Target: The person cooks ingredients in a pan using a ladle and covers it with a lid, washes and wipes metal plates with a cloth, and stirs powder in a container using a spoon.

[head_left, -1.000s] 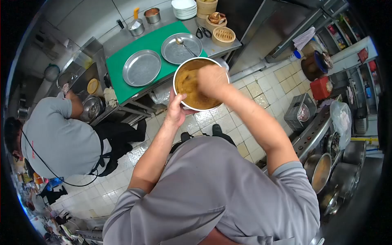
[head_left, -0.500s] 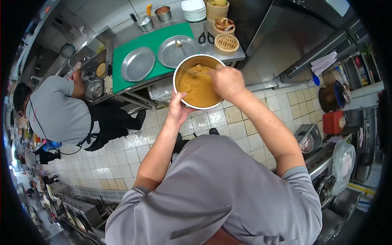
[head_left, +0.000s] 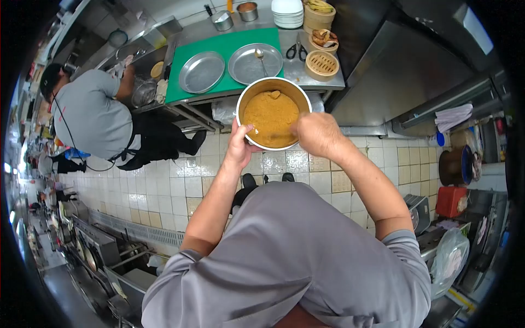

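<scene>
Tilted towards me is a round pot (head_left: 309,101) with a white rim, partly filled with a thick orange-brown paste (head_left: 268,112) that has a lump near its far side. My left hand (head_left: 239,145) grips the pot at its near left, thumb over the rim and fingers beneath. At the right rim, my right hand (head_left: 318,134) is closed round a stirring utensil whose end dips into the paste near the close side; its head is blurred and mostly hidden. Beyond the pot, a spoon (head_left: 259,54) lies in one round metal tray (head_left: 243,65), beside a second round tray (head_left: 202,72).
Both trays sit on a green cutting board (head_left: 180,57) on a steel counter. Scissors (head_left: 296,50), bamboo steamers (head_left: 321,65), stacked white plates (head_left: 287,13) and a small saucepan (head_left: 222,21) stand around it. A co-worker (head_left: 93,109) stands at a sink on the left.
My right hand has moved to the right and towards me, drawing the utensil from the paste's far left to its near side. The view has shifted, and my left hand keeps its grip.
</scene>
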A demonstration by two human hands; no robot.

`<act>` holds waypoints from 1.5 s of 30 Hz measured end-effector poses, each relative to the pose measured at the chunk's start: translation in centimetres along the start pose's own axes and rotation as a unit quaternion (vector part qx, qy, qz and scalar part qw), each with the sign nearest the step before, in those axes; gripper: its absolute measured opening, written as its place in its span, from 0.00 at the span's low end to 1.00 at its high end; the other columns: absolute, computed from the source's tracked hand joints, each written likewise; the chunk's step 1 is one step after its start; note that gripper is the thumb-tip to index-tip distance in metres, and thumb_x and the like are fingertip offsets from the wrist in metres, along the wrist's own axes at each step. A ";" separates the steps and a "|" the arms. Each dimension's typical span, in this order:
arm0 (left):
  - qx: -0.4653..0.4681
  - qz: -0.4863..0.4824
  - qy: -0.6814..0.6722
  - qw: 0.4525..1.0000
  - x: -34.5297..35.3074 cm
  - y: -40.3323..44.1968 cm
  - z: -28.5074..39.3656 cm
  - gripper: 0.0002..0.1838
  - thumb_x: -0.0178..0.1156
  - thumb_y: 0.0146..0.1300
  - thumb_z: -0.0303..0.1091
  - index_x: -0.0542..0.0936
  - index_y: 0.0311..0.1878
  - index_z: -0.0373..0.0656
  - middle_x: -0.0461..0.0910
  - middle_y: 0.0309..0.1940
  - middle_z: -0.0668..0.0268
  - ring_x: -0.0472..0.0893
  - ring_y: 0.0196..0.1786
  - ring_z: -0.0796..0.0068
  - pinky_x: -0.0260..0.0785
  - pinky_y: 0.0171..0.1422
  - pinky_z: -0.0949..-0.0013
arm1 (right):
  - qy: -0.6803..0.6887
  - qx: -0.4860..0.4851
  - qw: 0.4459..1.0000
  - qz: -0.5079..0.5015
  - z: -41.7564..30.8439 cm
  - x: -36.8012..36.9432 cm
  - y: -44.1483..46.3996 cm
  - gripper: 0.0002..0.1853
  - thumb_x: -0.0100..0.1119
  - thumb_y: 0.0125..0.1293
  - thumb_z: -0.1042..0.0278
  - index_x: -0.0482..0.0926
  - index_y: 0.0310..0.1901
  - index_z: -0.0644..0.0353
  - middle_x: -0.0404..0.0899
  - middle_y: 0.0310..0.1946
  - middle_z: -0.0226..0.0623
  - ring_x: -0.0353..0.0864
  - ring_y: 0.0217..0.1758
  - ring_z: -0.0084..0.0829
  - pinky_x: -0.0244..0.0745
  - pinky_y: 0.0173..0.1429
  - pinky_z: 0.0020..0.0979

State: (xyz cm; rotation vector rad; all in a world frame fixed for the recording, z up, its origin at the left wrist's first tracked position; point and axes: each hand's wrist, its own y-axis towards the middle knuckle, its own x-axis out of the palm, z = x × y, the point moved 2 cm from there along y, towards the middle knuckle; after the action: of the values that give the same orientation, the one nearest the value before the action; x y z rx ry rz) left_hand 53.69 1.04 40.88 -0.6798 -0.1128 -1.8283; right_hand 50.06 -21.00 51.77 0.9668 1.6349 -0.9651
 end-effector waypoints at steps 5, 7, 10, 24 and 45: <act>0.024 0.032 0.007 0.999 -0.7 0.5 -0.2 0.38 0.56 0.64 0.40 0.55 0.77 0.50 0.67 0.69 0.54 0.76 0.66 0.49 0.85 0.52 0.40 | -0.036 0.019 0.999 0.001 -0.1 4.9 2.4 0.08 0.61 0.60 0.70 0.89 0.38 0.56 0.86 0.38 0.44 0.89 0.41 0.45 0.85 0.43 0.46; 0.042 0.062 0.026 0.997 -0.5 0.7 -0.2 0.39 0.57 0.63 0.40 0.55 0.77 0.51 0.66 0.69 0.53 0.77 0.65 0.46 0.85 0.49 0.39 | -0.034 0.003 0.999 -0.007 -0.9 3.7 2.0 0.08 0.61 0.60 0.69 0.89 0.38 0.55 0.85 0.38 0.45 0.89 0.42 0.47 0.85 0.43 0.46; -0.001 -0.012 -0.023 1.000 -0.9 1.1 -0.8 0.39 0.59 0.61 0.39 0.57 0.75 0.48 0.70 0.66 0.53 0.80 0.62 0.48 0.86 0.48 0.44 | -0.024 0.061 0.991 0.120 0.5 4.1 4.3 0.09 0.62 0.60 0.69 0.89 0.39 0.54 0.85 0.38 0.45 0.87 0.43 0.48 0.84 0.44 0.48; 0.012 0.132 0.008 0.991 -3.2 -1.7 -0.8 0.52 0.63 0.59 0.39 0.45 0.83 0.59 0.76 0.58 0.51 0.86 0.36 0.60 0.84 0.29 0.57 | -0.067 -0.020 0.997 0.037 -2.9 4.7 5.2 0.11 0.54 0.69 0.70 0.86 0.44 0.58 0.83 0.37 0.53 0.87 0.41 0.56 0.82 0.46 0.52; -0.031 0.048 -0.011 0.998 -1.6 0.7 -1.9 0.46 0.58 0.62 0.41 0.48 0.81 0.54 0.61 0.71 0.51 0.72 0.68 0.43 0.85 0.49 0.36 | -0.008 0.099 0.993 0.059 -0.5 5.9 9.5 0.09 0.61 0.61 0.66 0.90 0.33 0.56 0.88 0.32 0.48 0.90 0.38 0.47 0.85 0.44 0.45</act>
State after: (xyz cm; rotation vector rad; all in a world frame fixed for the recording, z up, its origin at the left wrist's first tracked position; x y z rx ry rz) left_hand 53.93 1.39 38.36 -0.7376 -0.0376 -1.7388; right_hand 57.33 -16.10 44.75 1.1727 1.4718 -1.0650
